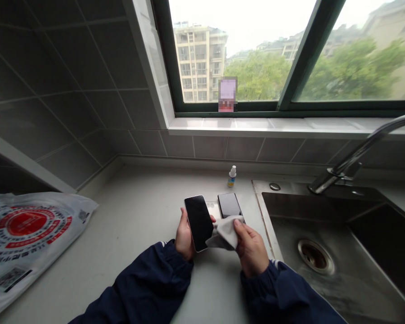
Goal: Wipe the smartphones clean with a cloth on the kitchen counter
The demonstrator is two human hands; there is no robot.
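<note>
The pale counter (131, 225) spans the view, with a steel sink (293, 187) set into it on the right and a plastic bag (27, 240) lying to the left.

Above the counter, the left hand (185, 235) is curled around a phone (198, 220), thumb along one long edge and fingertips showing at the other, dark screen tilted up. It should be light and stiff, its glass slick and easily broken by a drop on the counter or sink; the two long edges look the safest hold, leaving the screen free.

The right hand (253, 247) pinches a grey cloth (225, 234) between thumb and fingers; the bunched cloth laps the phone's lower right edge. It looks thin, soft and floppy, best taken in a bunched fold.

Beyond the cloth, which partly hides it, a second phone (230, 204) lies flat near the sink, probably just as slick. Behind that stands a small bottle (231, 177), white-capped, likely light and easily tipped; its body offers a grip.
</note>
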